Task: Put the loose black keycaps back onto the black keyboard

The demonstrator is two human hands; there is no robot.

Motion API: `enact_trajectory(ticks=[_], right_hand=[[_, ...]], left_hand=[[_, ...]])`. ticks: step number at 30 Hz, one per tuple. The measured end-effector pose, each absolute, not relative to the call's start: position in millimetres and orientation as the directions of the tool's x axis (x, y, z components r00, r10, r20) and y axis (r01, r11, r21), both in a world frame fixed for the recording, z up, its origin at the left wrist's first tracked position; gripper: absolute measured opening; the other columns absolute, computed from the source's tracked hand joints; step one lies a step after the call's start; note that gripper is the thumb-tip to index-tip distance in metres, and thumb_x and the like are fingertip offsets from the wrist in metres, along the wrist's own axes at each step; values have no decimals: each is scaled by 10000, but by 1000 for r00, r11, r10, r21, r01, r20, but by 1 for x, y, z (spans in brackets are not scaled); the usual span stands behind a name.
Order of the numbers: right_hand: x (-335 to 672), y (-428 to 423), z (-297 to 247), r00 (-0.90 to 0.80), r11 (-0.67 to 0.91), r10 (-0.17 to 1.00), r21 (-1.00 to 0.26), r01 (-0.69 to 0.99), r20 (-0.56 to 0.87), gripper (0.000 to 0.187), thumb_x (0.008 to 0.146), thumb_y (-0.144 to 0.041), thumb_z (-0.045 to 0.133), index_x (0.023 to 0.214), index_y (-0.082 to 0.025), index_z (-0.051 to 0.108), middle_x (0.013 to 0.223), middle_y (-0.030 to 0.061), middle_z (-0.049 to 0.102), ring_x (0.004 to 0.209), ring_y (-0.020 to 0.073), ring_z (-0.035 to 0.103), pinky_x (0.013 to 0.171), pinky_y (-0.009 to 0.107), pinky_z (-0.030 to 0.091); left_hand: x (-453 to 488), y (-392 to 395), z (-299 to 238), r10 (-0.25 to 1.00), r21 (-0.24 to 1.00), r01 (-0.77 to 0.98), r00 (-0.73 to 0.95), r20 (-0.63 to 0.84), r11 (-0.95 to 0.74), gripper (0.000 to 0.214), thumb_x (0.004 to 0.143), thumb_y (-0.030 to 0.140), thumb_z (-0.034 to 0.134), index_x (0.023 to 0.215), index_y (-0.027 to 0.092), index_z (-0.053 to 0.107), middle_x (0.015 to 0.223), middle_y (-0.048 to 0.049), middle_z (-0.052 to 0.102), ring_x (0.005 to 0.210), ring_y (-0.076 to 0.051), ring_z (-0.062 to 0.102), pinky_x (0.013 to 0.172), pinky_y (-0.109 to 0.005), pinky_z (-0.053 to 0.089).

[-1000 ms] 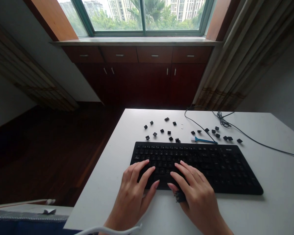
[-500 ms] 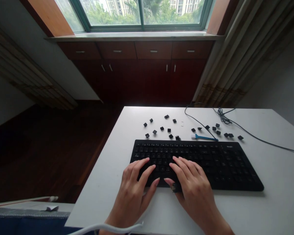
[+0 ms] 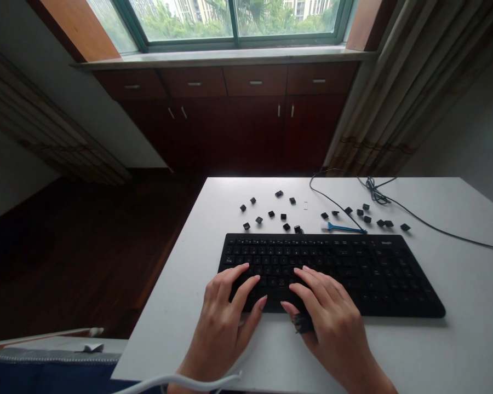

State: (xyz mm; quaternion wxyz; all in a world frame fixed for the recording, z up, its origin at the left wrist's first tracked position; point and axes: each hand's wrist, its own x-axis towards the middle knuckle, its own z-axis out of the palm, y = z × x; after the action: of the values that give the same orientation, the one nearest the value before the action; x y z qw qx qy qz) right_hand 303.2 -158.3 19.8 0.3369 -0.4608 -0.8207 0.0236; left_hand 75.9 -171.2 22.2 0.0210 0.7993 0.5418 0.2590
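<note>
A black keyboard (image 3: pixel 378 279) lies near the middle of the white table. My left hand (image 3: pixel 225 314) rests over its left part, fingers spread and bent onto the keys, holding nothing. Over the middle keys is my right hand (image 3: pixel 328 312), its fingers apart too. A small black thing (image 3: pixel 303 323) sits against my right thumb at the keyboard's front edge; its kind and how it is held are unclear. Behind the keyboard lie several loose black keycaps (image 3: pixel 259 220). Among them is a blue brush (image 3: pixel 345 228) with white bristles, its handle end near the cable.
The white table (image 3: pixel 176 306) has its left edge beside a dark wooden floor (image 3: pixel 119 273). A black cable (image 3: pixel 431 223) runs over the right side, with a bundled coil at the back. A white curved tube (image 3: pixel 181 380) crosses the bottom foreground.
My right hand has shifted slightly to the right and toward me, and the black thing at its thumb has moved with it. My left hand stays nearly still. The view has tilted slightly.
</note>
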Motion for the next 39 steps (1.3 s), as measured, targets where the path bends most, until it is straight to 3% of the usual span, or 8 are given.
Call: enact_trajectory(ticks=[5,10,19,29,35,39], right_hand=[[306,-161,23,-332,579,769,-376,723,545,176,921,-210,664,1095,-191,679,1199,107,713,1135,276,646,1000,464,488],[317,-169,27,-379,671,724,-459,582,577,85,890,-126,678,953,-180,660,999,88,723,921,222,661,807,371,517],[315,-173,24,-519,711,702,-439,549,487,166,930,-145,624,775,-189,588,689,5,620,612,150,521,593,320,333],[317,-176,18,-537,715,696,-386,583,477,187,940,-152,580,760,-205,582,613,-23,535,561,151,441,573,341,236],[318,-176,20,-529,706,702,-366,607,478,231,948,-174,583,720,-205,556,616,-17,528,571,151,454,567,339,252],[325,-180,25,-509,696,715,-418,584,479,180,943,-154,598,768,-193,590,680,0,579,617,153,493,588,324,329]], left_hand=[[76,-170,22,879,309,858,282,385,-410,388,944,198,630,1324,215,555,1402,-140,488,1297,-313,478,1065,-502,446],[76,-170,23,880,307,859,282,382,-409,391,946,197,629,1329,216,550,1408,-141,483,1300,-312,475,1068,-502,437],[76,-170,23,882,307,860,284,376,-407,385,939,187,634,1316,211,560,1401,-138,489,1289,-314,485,1068,-506,434],[77,-170,23,886,296,867,284,367,-400,381,942,195,629,1316,222,556,1396,-139,497,1289,-312,487,1074,-513,431],[77,-170,23,873,273,866,304,381,-420,394,941,195,628,1326,225,551,1395,-140,504,1293,-317,492,1068,-517,440],[76,-164,32,863,271,852,332,381,-447,405,935,192,636,1330,216,550,1400,-140,499,1293,-312,495,1069,-506,447]])
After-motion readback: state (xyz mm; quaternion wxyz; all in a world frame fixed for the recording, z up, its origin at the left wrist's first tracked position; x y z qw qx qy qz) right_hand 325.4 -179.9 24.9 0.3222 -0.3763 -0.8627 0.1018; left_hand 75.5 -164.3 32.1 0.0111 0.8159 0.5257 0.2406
